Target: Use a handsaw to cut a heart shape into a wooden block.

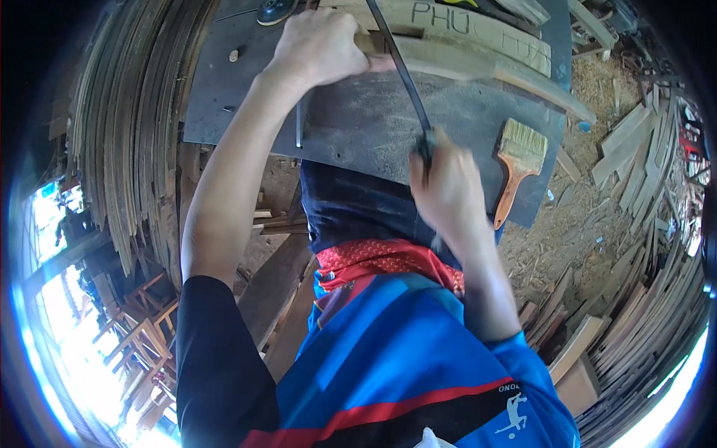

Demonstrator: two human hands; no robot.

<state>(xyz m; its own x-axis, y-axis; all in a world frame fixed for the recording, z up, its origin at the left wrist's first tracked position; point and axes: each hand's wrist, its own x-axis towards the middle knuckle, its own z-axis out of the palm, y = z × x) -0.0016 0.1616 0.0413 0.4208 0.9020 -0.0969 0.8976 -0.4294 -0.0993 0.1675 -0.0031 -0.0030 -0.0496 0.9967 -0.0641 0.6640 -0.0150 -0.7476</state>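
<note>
My left hand (321, 48) is closed on a pale length of wood (467, 56) lying across the far part of a dark work board (358, 127); its fingertips are mostly hidden. My right hand (444, 179) grips the dark handle of a long, narrow dark tool (399, 63), perhaps a file, which points away from me and crosses the wood just right of my left hand. Behind that wood lies a plank with hand-drawn lettering (515, 48). A paintbrush (520, 157) with an orange handle lies to the right of my right hand. Pale dust coats part of the board.
Long stacked boards (131, 112) stand at the left, with wooden frames (146, 321) below them. Wood offcuts (624, 142) and shavings cover the floor at the right, beside more stacked strips (635, 321). A round dark disc (275, 10) sits at the board's far left.
</note>
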